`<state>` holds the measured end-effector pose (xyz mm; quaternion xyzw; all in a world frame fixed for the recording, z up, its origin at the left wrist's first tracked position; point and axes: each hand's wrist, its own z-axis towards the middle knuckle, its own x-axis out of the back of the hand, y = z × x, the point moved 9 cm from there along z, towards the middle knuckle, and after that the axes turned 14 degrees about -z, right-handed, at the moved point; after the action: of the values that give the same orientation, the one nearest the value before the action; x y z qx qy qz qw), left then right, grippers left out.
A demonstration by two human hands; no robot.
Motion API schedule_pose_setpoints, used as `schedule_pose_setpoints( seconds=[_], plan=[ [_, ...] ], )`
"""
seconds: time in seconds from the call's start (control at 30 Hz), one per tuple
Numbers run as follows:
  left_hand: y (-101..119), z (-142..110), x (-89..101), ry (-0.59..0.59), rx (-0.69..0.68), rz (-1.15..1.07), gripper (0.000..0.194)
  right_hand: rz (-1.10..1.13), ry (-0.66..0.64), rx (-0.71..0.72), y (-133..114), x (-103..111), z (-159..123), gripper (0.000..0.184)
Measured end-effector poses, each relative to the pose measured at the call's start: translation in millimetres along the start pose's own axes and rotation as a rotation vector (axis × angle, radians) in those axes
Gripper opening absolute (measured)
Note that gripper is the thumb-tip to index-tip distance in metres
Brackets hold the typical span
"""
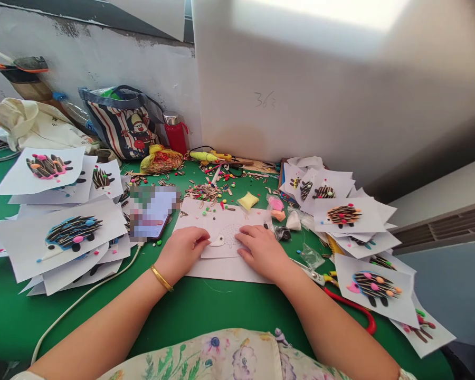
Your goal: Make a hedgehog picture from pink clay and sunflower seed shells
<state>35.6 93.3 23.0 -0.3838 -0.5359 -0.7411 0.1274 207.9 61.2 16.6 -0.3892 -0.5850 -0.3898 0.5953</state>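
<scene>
A small white paper [211, 252] with a hedgehog outline [233, 232] lies on a larger white sheet [206, 270] in front of me. The hedgehog's face is white modelling clay [217, 240] with a black dot for an eye. At the tip of its snout, my left hand [182, 252] has thumb and forefinger pinched together; anything between them is too small to make out. My right hand [261, 250] rests on the drawing's right side, palm down with fingers apart, covering part of the outline. Lumps of yellow clay [248, 200], pink clay [276, 203] and white clay [293, 219] sit beyond it.
Finished hedgehog cards are stacked at left [63, 264] and right [380, 301]. Red-handled scissors [352, 306] lie beside my right forearm. A phone [154, 214] with a white cable is at left. Sunflower seeds [201, 192], a glue gun [203, 157], a bag [121, 126] and a red bottle [176, 134] stand behind.
</scene>
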Motion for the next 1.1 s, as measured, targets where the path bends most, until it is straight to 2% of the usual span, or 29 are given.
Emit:
schedule_pose_setpoints(
  seconds=[0.2,0.57,0.97,1.1],
  plan=[
    [5.0,1.4,-1.7,-0.010,-0.077,0.077,0.010,-0.002,-0.003,0.000,0.0,-0.8,-0.2,0.035],
    [-0.2,2.4,-12.0,-0.041,-0.094,0.129,0.014,0.004,-0.004,0.001,-0.9,1.1,-0.4,0.035],
    [0.7,-4.7,-12.1,-0.090,-0.091,0.157,0.020,0.005,-0.024,-0.001,-1.4,2.7,0.0,0.035],
    [0.0,-5.9,-8.7,-0.061,-0.090,0.149,0.026,0.007,-0.026,0.000,-1.2,2.6,-0.5,0.036]
  ],
)
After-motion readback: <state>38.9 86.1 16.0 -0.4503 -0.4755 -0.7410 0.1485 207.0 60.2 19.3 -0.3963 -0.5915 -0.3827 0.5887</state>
